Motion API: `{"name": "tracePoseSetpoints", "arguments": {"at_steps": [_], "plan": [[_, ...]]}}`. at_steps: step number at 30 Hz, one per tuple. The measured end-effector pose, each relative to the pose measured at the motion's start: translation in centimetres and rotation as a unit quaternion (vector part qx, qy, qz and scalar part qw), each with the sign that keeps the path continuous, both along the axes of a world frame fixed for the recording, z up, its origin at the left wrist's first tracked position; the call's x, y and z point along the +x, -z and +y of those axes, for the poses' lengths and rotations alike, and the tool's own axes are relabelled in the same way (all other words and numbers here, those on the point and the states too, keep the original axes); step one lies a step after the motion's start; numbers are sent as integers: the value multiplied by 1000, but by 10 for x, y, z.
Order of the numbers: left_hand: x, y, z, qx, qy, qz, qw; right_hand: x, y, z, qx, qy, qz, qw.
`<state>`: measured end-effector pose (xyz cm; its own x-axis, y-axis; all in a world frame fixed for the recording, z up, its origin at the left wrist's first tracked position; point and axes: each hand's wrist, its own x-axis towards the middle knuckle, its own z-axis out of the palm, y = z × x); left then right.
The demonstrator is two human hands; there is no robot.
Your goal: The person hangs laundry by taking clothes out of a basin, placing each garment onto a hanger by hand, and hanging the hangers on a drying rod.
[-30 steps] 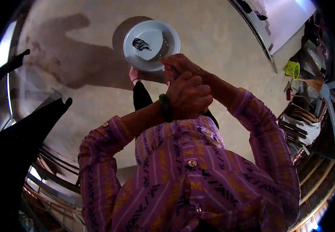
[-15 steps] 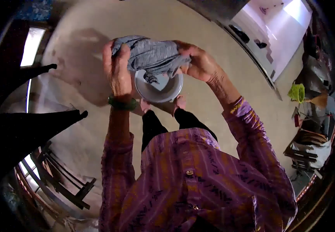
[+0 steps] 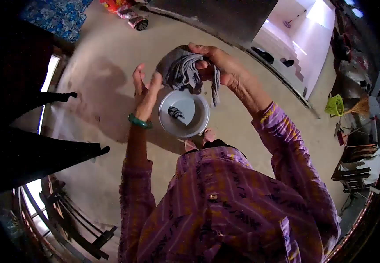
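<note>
Clearly, the grey, soft-looking cloth with loose folds [image 3: 183, 70] is in the air, above and just beyond a round, pale grey basin [image 3: 165, 126] standing on the bare, beige floor [image 3: 251, 131]. A small, crumpled, black-and-white patterned piece [image 3: 175, 112] lies inside the basin.

Handling: the cloth looks light to moderate, limp, not fragile; damp or dry, cannot tell. It sags in bunched folds, with one narrow end hanging free below the right hand [image 3: 214, 65]. Best hold, in my judgement: gathered thickness near the upper edge, or two opposite edges, since a pinch on a single fold would probably let the rest droop.

Right hand: curled round the cloth's near-right side, thumb along the top, fingers tucked among the folds; firm-looking grasp. Left hand [image 3: 145, 94]: fingers and thumb spread well apart, raised just beside the cloth's left side, seemingly gripping nothing; contact at the thumb tip unclear. Green bangle [image 3: 140, 121] on that wrist. Both forearms reach forward, elbows bent outward.
</note>
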<state>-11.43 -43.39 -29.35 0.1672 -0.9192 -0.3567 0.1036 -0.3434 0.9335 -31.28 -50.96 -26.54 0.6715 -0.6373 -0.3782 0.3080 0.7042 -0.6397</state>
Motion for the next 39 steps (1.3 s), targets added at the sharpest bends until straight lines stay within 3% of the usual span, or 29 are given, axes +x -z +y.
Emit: {"name": "tracePoseSetpoints", "arguments": {"at_steps": [1, 2, 5, 8, 10, 11, 12, 13, 15, 18, 20, 21, 23, 28, 29, 30, 31, 33, 34, 36, 37, 38, 39], "plan": [[-4, -7, 6, -143, 25, -134, 980, 4, -4, 1, 17, 5, 2, 1000], [-8, -12, 8, -280, 48, -263, 922, 5, -13, 5, 9, -16, -1, 1000], [-19, -24, -6, -362, 98, -300, 877, 15, -14, 13, 12, 38, 96, 995], [-14, -13, -20, -336, 80, -289, 893, 0, -10, 10, -186, 14, 157, 970], [-14, -14, -21, -320, 47, -215, 922, -9, -2, 7, -326, -24, 133, 936], [-13, -6, -21, -283, 28, -210, 935, -27, 30, -11, -430, -99, 186, 878], [-13, -20, -20, -337, 37, -207, 918, -33, 22, -10, -482, -105, 226, 840], [-16, -20, -18, -297, 47, -153, 941, -39, 14, -10, -531, -109, 267, 797], [-30, -20, -20, -284, 58, -60, 955, -51, 1, -14, -572, -135, 411, 697], [-41, -12, -44, -268, 44, -12, 962, -84, -31, -39, -598, -148, 405, 675], [-54, -33, -54, -265, 78, -173, 945, -94, -26, -72, -650, -74, 272, 705], [-63, -35, -64, -267, 67, -175, 945, -106, -26, -87, -656, -81, 267, 701], [-83, -34, -81, -263, 94, -196, 940, -125, -55, -98, -505, -154, 313, 790], [-108, -32, -112, -308, 47, -259, 914, -131, -77, -145, -497, -159, 199, 829], [-110, -16, -119, -303, 1, -188, 934, -129, -76, -153, -492, -158, 164, 840], [-112, -11, -123, -335, -22, -200, 921, -127, -77, -163, -456, -171, 184, 854], [-113, -11, -128, -363, -44, -212, 906, -122, -76, -173, -485, -156, 182, 841], [-105, -7, -132, -314, -41, -248, 916, -110, -80, -183, -485, -127, 189, 844], [-98, -4, -134, -297, -44, -261, 918, -103, -80, -196, -480, -178, 176, 841], [-68, 0, -151, -284, -53, -310, 906, -90, -91, -206, -505, -173, 125, 836], [-66, -14, -153, -259, -48, -297, 918, -80, -105, -210, -530, -190, 181, 806], [-68, -43, -154, -258, -49, -405, 876, -73, -104, -217, -502, -160, 120, 841], [-68, -59, -154, -257, -45, -508, 821, -65, -120, -211, -481, -152, 215, 836]]}}
